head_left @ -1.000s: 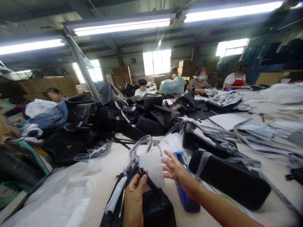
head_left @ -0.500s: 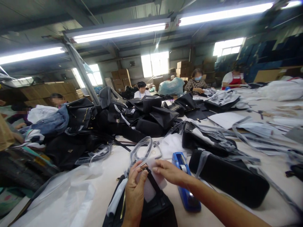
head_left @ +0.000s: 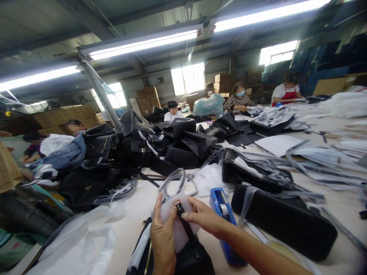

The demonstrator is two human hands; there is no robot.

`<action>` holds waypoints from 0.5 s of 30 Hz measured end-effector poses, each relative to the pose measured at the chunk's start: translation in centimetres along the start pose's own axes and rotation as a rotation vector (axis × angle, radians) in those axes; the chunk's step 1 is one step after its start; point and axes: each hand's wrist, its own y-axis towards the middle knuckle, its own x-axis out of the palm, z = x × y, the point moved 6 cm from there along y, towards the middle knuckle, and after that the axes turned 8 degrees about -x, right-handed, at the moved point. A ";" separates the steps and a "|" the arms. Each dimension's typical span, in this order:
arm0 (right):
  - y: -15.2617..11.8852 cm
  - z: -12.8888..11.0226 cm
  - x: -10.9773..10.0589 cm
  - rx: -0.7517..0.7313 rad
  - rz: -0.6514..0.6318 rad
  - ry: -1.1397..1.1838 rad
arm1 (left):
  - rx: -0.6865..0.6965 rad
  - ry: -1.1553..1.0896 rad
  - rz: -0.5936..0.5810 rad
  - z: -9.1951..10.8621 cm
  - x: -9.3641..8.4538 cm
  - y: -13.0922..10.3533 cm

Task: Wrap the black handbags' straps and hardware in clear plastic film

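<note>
A black bag [head_left: 195,259] lies at the bottom centre, with a narrow black strap [head_left: 187,229] rising from it to a small metal buckle [head_left: 176,202]. Behind the strap is a translucent white sheet [head_left: 179,236]. My left hand [head_left: 164,236] holds the sheet and buckle from the left, its thumb on the buckle and forefinger raised. From the right, my right hand [head_left: 202,217] pinches the sheet and strap edge just below the buckle. A blue tape dispenser [head_left: 226,225] stands just right of my right hand, partly behind the forearm.
Black bags [head_left: 183,141] are piled across the middle. A long black case [head_left: 283,221] lies at the right, near clear wrapped straps [head_left: 309,172]. White wrapping [head_left: 83,240] covers the lower left. Several people sit around the far side of the table.
My right hand has moved in from the sheet's right edge to the strap by the buckle. My left forefinger has lifted away from the buckle. The view has shifted slightly.
</note>
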 end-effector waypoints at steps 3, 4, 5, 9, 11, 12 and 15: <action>0.6 0.6 -0.6 0.014 0.095 -0.060 | -0.041 -0.079 0.052 -0.3 0.2 -0.1; 0.8 0.9 -0.8 0.021 0.109 -0.071 | -0.072 -0.099 0.045 -0.6 0.3 -0.1; 1.0 1.1 -1.0 0.023 0.117 -0.075 | -0.102 -0.111 0.026 -0.9 0.4 0.0; 1.7 1.7 -1.5 0.010 0.151 -0.078 | -0.064 -0.012 -0.095 -0.5 0.9 0.2; 2.0 1.8 -1.7 0.000 0.178 -0.092 | 0.043 0.108 -0.118 0.6 0.9 0.3; 2.2 1.8 -1.9 -0.005 0.194 -0.101 | 0.100 0.177 -0.124 1.2 1.0 0.3; 2.6 1.9 -2.3 -0.021 0.230 -0.102 | 0.240 0.396 -0.142 3.0 1.3 0.5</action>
